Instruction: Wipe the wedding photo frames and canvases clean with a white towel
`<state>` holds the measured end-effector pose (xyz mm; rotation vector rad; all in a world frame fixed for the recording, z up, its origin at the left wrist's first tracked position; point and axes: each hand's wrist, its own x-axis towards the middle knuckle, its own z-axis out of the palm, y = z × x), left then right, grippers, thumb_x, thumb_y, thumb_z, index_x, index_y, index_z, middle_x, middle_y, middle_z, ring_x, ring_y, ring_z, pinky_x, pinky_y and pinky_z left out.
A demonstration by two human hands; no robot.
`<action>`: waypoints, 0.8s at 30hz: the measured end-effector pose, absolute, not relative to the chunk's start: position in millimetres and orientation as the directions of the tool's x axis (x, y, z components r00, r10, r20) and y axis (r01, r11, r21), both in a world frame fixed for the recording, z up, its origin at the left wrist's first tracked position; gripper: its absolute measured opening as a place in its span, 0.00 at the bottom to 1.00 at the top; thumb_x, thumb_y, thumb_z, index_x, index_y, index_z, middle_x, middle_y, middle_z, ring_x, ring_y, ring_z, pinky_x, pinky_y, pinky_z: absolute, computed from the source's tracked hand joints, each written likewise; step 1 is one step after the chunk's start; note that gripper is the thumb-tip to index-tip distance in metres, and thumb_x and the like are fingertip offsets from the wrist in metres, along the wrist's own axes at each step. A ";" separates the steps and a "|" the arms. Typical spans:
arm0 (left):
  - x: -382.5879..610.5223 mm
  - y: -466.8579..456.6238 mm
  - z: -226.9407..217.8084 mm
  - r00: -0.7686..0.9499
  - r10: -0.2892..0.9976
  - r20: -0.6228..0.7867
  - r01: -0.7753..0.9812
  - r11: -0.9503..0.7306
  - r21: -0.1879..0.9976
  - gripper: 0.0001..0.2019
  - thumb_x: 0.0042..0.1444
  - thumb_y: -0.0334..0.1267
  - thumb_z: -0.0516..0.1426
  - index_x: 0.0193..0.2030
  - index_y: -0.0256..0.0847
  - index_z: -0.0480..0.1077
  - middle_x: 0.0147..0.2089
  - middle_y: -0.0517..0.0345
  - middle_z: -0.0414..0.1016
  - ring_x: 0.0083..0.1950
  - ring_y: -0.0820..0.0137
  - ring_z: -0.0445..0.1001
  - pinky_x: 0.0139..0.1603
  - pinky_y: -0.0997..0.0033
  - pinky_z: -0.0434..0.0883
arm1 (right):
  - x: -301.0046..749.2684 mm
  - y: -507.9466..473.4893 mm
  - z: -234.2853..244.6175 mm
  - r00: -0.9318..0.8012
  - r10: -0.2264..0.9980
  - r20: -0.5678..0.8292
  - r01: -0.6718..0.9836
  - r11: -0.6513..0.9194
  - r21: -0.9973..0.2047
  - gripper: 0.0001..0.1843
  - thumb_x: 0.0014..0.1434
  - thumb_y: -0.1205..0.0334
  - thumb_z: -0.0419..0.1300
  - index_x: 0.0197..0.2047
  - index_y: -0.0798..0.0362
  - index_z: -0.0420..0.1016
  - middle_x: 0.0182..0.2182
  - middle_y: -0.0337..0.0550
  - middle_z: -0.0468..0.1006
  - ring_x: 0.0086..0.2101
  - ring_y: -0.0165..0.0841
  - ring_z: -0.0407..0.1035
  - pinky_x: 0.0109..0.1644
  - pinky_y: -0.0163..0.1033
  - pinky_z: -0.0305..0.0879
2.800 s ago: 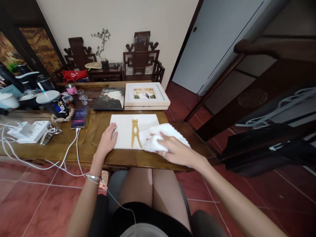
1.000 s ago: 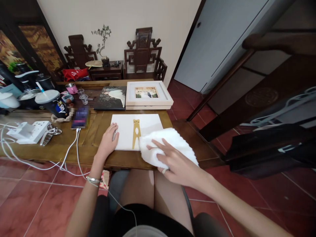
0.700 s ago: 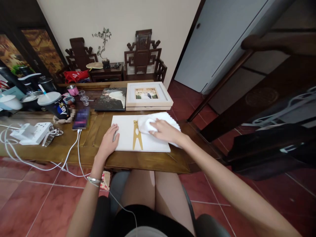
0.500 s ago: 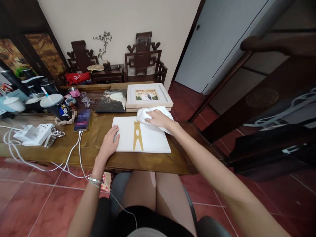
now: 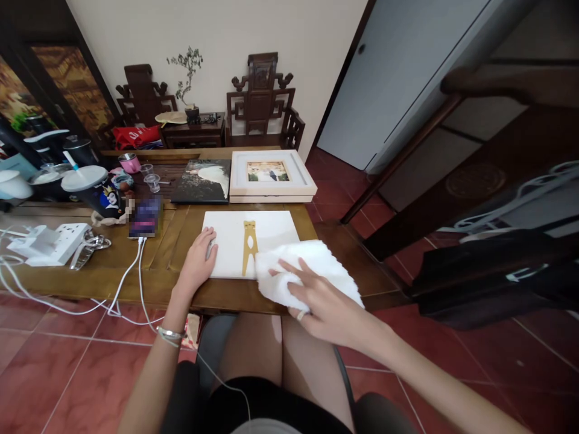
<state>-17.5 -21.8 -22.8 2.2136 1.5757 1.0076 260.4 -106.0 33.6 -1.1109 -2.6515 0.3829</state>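
Board (image 5: 228,244) is being steadied by flat left hand (image 5: 201,257), cloth (image 5: 329,261) being gripped by right hand (image 5: 323,304), wiping apparently unfinished.

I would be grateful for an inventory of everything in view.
Table: 1, brown, centre
Board: 1, white, near table edge
Cat figure: 1, mustard, on board
Cloth: 1, white, over board's near right corner
Framed picture: 1, pale, behind board
Picture panel: 1, dark, left of that
Phone: 1, dark, left of board
Cables: several, white, left
Power strip: 1, white, table's left
Lidded cup: 1, black, left
Mug: 1, pink, left
Other containers: several, mostly dark, left; overlapping
Carved chairs: 2, dark brown, background
Potted plant: 1, green, between chairs
Door: 1, grey, right
Floor: 1, red, below
Left hand: 1, on board's left edge
Right hand: 1, ringed, holding cloth
Legs: 2, below table
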 end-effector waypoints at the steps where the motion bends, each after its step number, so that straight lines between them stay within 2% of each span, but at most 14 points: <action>1: -17.4 -21.8 -22.9 0.182 0.903 0.390 0.735 -0.388 0.556 0.16 0.62 0.37 0.49 0.54 0.35 0.67 0.63 0.41 0.66 0.67 0.60 0.60 0.68 0.52 0.57 | 260.6 -104.7 34.7 -0.673 0.731 0.114 0.666 0.666 -0.336 0.09 0.52 0.71 0.53 0.34 0.52 0.71 0.55 0.57 0.72 0.63 0.50 0.52 0.64 0.61 0.50; 6: -17.5 -21.3 -23.1 0.188 0.909 0.372 0.742 -0.379 0.552 0.18 0.61 0.36 0.48 0.54 0.31 0.67 0.63 0.38 0.65 0.68 0.60 0.60 0.68 0.53 0.56 | 241.7 -53.9 41.1 -0.532 0.843 0.075 0.794 0.528 -0.299 0.07 0.57 0.68 0.51 0.35 0.56 0.71 0.47 0.58 0.76 0.51 0.50 0.68 0.57 0.52 0.59; 9: -18.1 -21.0 -23.4 0.186 0.910 0.371 0.736 -0.379 0.561 0.18 0.61 0.36 0.48 0.54 0.31 0.67 0.63 0.38 0.65 0.67 0.59 0.60 0.68 0.53 0.56 | 216.8 -12.5 41.2 -0.452 0.887 0.092 0.842 0.458 -0.284 0.11 0.61 0.66 0.48 0.39 0.58 0.71 0.42 0.57 0.77 0.44 0.47 0.71 0.53 0.52 0.59; 12: -18.6 -20.6 -24.6 0.184 0.907 0.378 0.731 -0.383 0.565 0.18 0.61 0.36 0.48 0.54 0.29 0.68 0.62 0.36 0.66 0.67 0.59 0.60 0.68 0.54 0.56 | 191.6 11.0 39.3 -0.451 0.885 0.112 0.844 0.464 -0.270 0.13 0.61 0.65 0.47 0.43 0.59 0.71 0.43 0.58 0.75 0.48 0.49 0.67 0.53 0.54 0.58; 17: -18.4 -20.0 -26.9 0.172 0.899 0.402 0.722 -0.393 0.570 0.17 0.61 0.36 0.49 0.53 0.31 0.68 0.62 0.37 0.66 0.67 0.59 0.61 0.68 0.53 0.57 | 172.8 -16.8 36.4 -0.582 0.808 0.090 0.778 0.586 -0.228 0.14 0.57 0.67 0.53 0.46 0.60 0.72 0.51 0.61 0.72 0.61 0.52 0.51 0.62 0.61 0.44; 21: -17.8 -20.1 -26.6 0.173 0.901 0.397 0.728 -0.388 0.565 0.17 0.61 0.35 0.49 0.54 0.31 0.67 0.62 0.37 0.66 0.67 0.59 0.61 0.68 0.53 0.57 | 182.4 -71.1 36.1 -0.722 0.687 0.083 0.648 0.714 -0.266 0.14 0.52 0.69 0.54 0.43 0.58 0.72 0.58 0.60 0.66 0.64 0.55 0.45 0.64 0.64 0.39; 24: -17.7 -20.1 -25.9 0.181 0.901 0.394 0.734 -0.390 0.556 0.17 0.61 0.35 0.48 0.54 0.30 0.67 0.62 0.37 0.66 0.67 0.59 0.61 0.68 0.52 0.57 | 189.9 -94.6 37.4 -0.773 0.628 0.095 0.573 0.754 -0.321 0.10 0.51 0.68 0.55 0.39 0.56 0.72 0.56 0.57 0.68 0.64 0.54 0.46 0.64 0.64 0.39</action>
